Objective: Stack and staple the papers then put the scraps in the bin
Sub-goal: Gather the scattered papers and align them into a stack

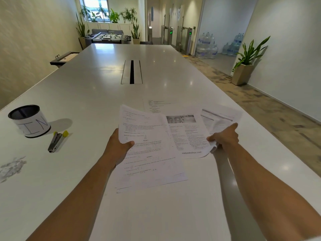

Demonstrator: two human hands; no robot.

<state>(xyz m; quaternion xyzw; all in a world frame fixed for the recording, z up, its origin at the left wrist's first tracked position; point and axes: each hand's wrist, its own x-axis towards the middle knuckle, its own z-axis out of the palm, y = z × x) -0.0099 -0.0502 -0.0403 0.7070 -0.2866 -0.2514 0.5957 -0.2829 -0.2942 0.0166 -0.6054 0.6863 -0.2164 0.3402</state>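
Note:
Several printed sheets lie spread on the white table [156,214]. My left hand [119,146] grips a text sheet [139,122] by its lower left corner, lifted above another sheet [152,171] lying flat. My right hand [224,138] pinches the curled lower right corner of a sheet with photos [187,134]. Two more sheets lie further out: a sheet straight ahead [154,105] and a sheet at far right [218,117]. A stapler [56,141] with yellow ends lies at left beside a black bin [29,120] with a white label. Paper scraps [12,166] sit at the left edge.
A cable slot [132,72] is set into the middle of the table. The table's right edge runs diagonally past my right arm, with carpet beyond. A potted plant [246,66] stands by the right wall. Water bottles [208,46] are stacked further back.

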